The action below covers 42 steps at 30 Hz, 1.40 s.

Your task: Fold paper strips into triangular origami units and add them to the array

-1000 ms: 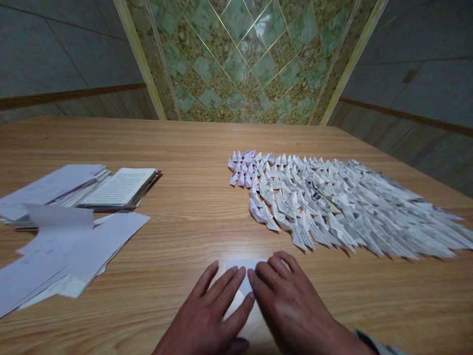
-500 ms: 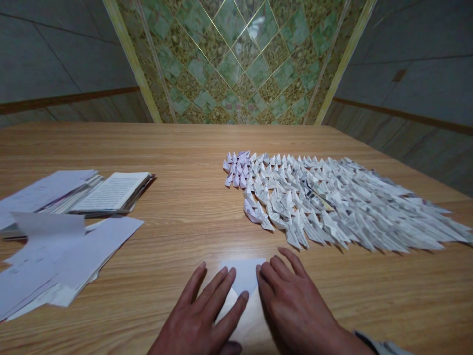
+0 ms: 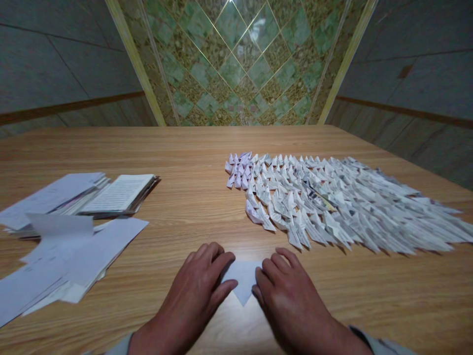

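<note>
A small sheet of folded white paper [image 3: 243,282] lies on the table in front of me, its point toward me and its straight edge away. My left hand [image 3: 199,286] is at its left corner, index finger and thumb bent around that side. At the right corner my right hand [image 3: 286,286] has its fingers curled, with thumb and index at the paper's edge. Both corners are partly hidden under the fingers.
Many folded paper boats [image 3: 318,197] stand in rows at the right, with lilac ones [image 3: 238,170] at their left end. Loose white sheets [image 3: 88,256] and paper stacks [image 3: 118,193] lie at the left of the wooden table [image 3: 185,207]. A tiled wall [image 3: 236,64] rises behind.
My left hand has drawn back from lying spread over the paper to its left corner, fingers now bent. The paper's near point shows more. My right hand has barely moved.
</note>
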{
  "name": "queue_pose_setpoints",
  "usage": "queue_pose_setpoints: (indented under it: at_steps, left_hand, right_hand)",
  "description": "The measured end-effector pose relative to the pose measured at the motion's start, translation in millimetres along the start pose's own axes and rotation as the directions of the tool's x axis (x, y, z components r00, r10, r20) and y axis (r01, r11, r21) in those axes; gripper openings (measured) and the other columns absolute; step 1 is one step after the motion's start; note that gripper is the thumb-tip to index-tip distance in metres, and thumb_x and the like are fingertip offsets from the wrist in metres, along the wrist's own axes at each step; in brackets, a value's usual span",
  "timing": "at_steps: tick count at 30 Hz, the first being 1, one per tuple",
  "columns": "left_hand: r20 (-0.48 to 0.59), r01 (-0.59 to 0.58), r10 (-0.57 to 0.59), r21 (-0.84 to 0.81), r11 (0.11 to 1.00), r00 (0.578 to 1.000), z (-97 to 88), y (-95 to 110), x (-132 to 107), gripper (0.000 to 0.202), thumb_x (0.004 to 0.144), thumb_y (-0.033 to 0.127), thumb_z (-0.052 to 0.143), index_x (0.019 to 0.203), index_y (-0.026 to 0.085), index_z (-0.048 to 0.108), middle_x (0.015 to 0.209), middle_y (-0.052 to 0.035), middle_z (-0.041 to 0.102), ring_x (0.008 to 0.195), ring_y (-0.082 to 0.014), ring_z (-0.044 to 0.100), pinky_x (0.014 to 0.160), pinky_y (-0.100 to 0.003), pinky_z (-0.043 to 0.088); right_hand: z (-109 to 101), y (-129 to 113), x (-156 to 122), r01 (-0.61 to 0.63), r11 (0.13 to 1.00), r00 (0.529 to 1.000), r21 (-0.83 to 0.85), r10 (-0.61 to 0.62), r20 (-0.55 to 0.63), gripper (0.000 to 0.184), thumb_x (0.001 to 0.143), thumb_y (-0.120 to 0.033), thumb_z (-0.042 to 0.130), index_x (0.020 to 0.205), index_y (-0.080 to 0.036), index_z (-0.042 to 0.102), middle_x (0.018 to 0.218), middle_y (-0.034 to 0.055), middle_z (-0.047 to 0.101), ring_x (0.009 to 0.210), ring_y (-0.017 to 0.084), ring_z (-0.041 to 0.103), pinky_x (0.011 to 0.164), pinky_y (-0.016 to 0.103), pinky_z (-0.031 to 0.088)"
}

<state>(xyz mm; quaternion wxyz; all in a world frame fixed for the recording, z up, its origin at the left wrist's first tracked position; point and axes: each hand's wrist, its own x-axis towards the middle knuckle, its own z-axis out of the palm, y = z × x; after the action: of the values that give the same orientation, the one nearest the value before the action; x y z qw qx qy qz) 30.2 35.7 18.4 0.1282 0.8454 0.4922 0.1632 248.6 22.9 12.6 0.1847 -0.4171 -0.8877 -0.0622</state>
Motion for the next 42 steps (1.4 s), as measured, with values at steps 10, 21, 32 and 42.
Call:
queue_pose_setpoints:
  at_steps: [10, 21, 32, 42]
  left_hand:
    - [0.031, 0.014, -0.008, -0.214, 0.977, 0.999, 13.2, -1.6, -9.3, 0.007, 0.095, 0.022, 0.063, 0.093, 0.021, 0.056, 0.091, -0.0035, 0.063, 0.085, -0.0246, 0.059, 0.075, -0.037, 0.047]
    - [-0.104, -0.218, 0.197, -0.267, 0.939, 0.975, 19.0, -5.0, -12.8, 0.016, 0.100, 0.019, 0.059, 0.115, 0.025, 0.059, 0.096, -0.0034, 0.070, 0.087, -0.0212, 0.064, 0.076, -0.030, 0.048]
    - [-0.344, -0.347, 0.273, -0.174, 0.922, 0.898, 1.2, 2.8, -10.4, 0.020, 0.105, 0.022, 0.047, 0.124, 0.019, 0.056, 0.094, -0.0070, 0.066, 0.082, -0.0200, 0.060, 0.071, -0.030, 0.048]
    - [-0.110, -0.203, 0.210, 0.066, 0.977, 0.972, 2.7, 3.5, -10.4, 0.016, 0.092, 0.007, 0.054, 0.091, 0.021, 0.061, 0.087, -0.0044, 0.065, 0.078, -0.0243, 0.054, 0.068, -0.035, 0.038]
  right_hand:
    - [-7.6, 6.0, 10.4, -0.247, 0.883, 0.961, 0.400, 0.170, 0.218, 0.037, 0.085, -0.019, 0.080, 0.118, -0.020, 0.065, 0.113, 0.0064, 0.065, 0.104, 0.026, 0.054, 0.093, 0.039, 0.041]
    - [0.8, 10.0, 17.7, -0.241, 0.832, 0.960, 0.500, 0.129, 0.249, 0.015, 0.086, -0.020, 0.080, 0.096, -0.022, 0.069, 0.097, 0.0008, 0.063, 0.098, 0.021, 0.053, 0.088, 0.036, 0.035]
    - [-4.9, 6.3, 20.9, 0.132, 0.903, 0.960, 0.409, -0.014, -0.278, 0.027, 0.106, -0.022, 0.049, 0.082, -0.018, 0.061, 0.074, -0.0009, 0.065, 0.074, 0.015, 0.054, 0.096, 0.038, 0.031]
    - [5.9, 1.3, 17.1, 0.280, 0.949, 0.939, 0.142, -0.240, -0.248, 0.035, 0.104, -0.012, 0.044, 0.073, -0.019, 0.059, 0.066, -0.0025, 0.059, 0.070, 0.015, 0.048, 0.104, 0.041, 0.029]
